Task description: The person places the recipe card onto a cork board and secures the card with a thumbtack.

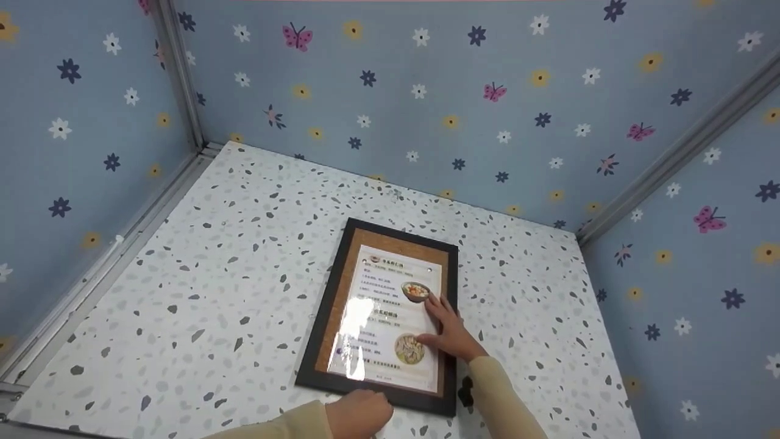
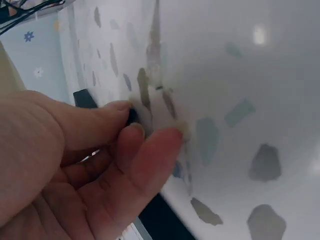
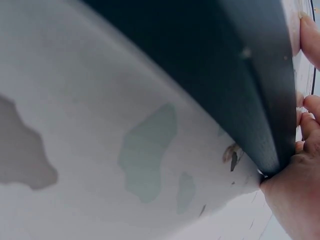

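On the speckled tabletop lies a black-framed cork board (image 1: 399, 230), with a glossy printed sheet (image 1: 390, 317) showing two food pictures and lines of text. My right hand (image 1: 451, 334) rests over the board's right side, fingers spread on the sheet. In the right wrist view that hand (image 3: 305, 150) lies along the dark frame (image 3: 200, 65). At the bottom edge of the board is my left hand (image 1: 361, 413), its fingers curled. The left wrist view shows this hand (image 2: 100, 155) pinching a small dark thing (image 2: 133, 117) between thumb and fingertips; its kind is mostly hidden.
A small black object (image 1: 466, 391) sits right of the board, beside my right sleeve. Blue panels (image 1: 420, 128) with flowers and butterflies enclose the tabletop (image 1: 231, 292) at the back and both sides. Grey metal rails (image 1: 682, 146) run along the corners.
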Available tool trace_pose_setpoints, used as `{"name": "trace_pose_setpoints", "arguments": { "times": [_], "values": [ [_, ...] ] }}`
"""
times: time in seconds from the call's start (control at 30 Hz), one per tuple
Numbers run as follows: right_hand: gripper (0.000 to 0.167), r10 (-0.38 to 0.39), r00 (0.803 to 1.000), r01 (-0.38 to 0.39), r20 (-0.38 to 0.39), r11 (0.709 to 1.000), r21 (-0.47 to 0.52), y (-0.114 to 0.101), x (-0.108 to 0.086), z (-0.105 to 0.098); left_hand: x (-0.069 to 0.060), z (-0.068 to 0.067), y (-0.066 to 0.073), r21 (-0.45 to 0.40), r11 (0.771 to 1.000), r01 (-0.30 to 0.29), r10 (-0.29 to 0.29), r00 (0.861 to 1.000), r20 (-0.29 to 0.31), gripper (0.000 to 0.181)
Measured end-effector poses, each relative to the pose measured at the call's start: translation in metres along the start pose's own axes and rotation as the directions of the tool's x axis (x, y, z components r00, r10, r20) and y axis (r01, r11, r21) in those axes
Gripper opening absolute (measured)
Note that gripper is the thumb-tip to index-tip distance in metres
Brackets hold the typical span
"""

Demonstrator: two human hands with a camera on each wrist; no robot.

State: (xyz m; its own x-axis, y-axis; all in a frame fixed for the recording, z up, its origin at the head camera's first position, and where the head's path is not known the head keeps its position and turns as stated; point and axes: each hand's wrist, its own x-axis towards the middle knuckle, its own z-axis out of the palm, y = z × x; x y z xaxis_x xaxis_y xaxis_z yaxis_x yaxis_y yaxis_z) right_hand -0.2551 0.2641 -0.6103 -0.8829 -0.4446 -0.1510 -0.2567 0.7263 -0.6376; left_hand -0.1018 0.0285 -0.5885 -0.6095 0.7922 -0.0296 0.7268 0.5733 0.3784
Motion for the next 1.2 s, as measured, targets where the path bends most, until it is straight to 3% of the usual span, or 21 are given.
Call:
{"name": "trace_pose_setpoints", "arguments": {
  "times": [0.07, 0.13, 0.2, 0.23, 0.4, 0.5, 0.67, 0.73, 0.77, 0.8, 0.83, 0.9, 1.03, 1.2],
  "values": [
    [0.093, 0.003, 1.0, -0.003, 0.001, 1.0, -0.009, 0.001, 0.0, -0.001, 0.006, -0.008, -0.004, -0.171, 0.985, 0.004, -0.005, 1.0, -0.006, 0.015],
    [0.093, 0.003, 1.0, -0.003, -0.002, 1.0, -0.016, 0.001, 0.0, -0.001, 0.014, -0.02, -0.009, -0.362, 0.932, 0.011, -0.019, 1.0, -0.019, 0.01],
    [0.092, 0.004, 1.0, -0.004, -0.005, 1.0, -0.023, 0.001, 0.0, -0.002, 0.022, -0.031, -0.014, -0.491, 0.871, 0.012, -0.04, 0.998, -0.047, 0.007],
    [0.092, 0.001, 1.0, -0.001, -0.008, 1.0, -0.022, 0.0, 0.0, -0.002, 0.026, -0.034, -0.017, -0.521, 0.853, 0.008, -0.05, 0.997, -0.065, 0.007],
    [0.091, -0.051, 0.998, 0.051, -0.021, 0.999, -0.014, 0.001, 0.0, 0.0, 0.042, -0.036, -0.028, -0.582, 0.813, 0.01, -0.11, 0.984, -0.137, 0.013],
    [0.09, -0.066, 0.998, 0.066, -0.024, 0.998, -0.018, 0.001, 0.0, 0.0, 0.051, -0.03, -0.033, -0.645, 0.764, 0.0, -0.129, 0.98, -0.154, 0.018],
    [0.088, -0.066, 0.997, 0.065, -0.031, 0.997, -0.033, 0.001, 0.001, -0.001, 0.066, -0.018, -0.04, -0.785, 0.62, -0.011, -0.168, 0.975, -0.147, 0.018],
    [0.086, -0.07, 0.997, 0.069, -0.035, 0.997, -0.041, 0.001, 0.002, -0.002, 0.072, -0.014, -0.042, -0.824, 0.566, -0.014, -0.186, 0.972, -0.145, 0.016],
    [0.085, -0.069, 0.997, 0.067, -0.036, 0.997, -0.046, 0.001, 0.002, -0.002, 0.075, -0.013, -0.043, -0.834, 0.551, -0.017, -0.192, 0.97, -0.146, 0.015],
    [0.084, -0.073, 0.997, 0.071, -0.038, 0.996, -0.051, 0.001, 0.002, -0.002, 0.078, -0.012, -0.045, -0.832, 0.554, -0.02, -0.194, 0.969, -0.153, 0.014],
    [0.083, -0.075, 0.996, 0.073, -0.041, 0.996, -0.05, 0.001, 0.002, -0.002, 0.08, -0.011, -0.046, -0.812, 0.584, -0.026, -0.19, 0.967, -0.167, 0.014],
    [0.082, -0.054, 0.998, 0.052, -0.036, 0.998, -0.046, 0.001, 0.002, -0.002, 0.085, -0.009, -0.048, -0.756, 0.654, -0.025, -0.176, 0.967, -0.184, 0.014],
    [0.082, -0.039, 0.999, 0.038, -0.032, 0.999, -0.036, 0.001, 0.001, 0.0, 0.093, -0.007, -0.05, -0.568, 0.823, -0.016, -0.131, 0.967, -0.218, 0.012],
    [0.083, -0.04, 0.999, 0.038, -0.037, 0.999, -0.033, 0.001, 0.0, 0.0, 0.1, -0.004, -0.045, -0.406, 0.914, 0.015, -0.121, 0.964, -0.238, 0.009]
  ]
}}
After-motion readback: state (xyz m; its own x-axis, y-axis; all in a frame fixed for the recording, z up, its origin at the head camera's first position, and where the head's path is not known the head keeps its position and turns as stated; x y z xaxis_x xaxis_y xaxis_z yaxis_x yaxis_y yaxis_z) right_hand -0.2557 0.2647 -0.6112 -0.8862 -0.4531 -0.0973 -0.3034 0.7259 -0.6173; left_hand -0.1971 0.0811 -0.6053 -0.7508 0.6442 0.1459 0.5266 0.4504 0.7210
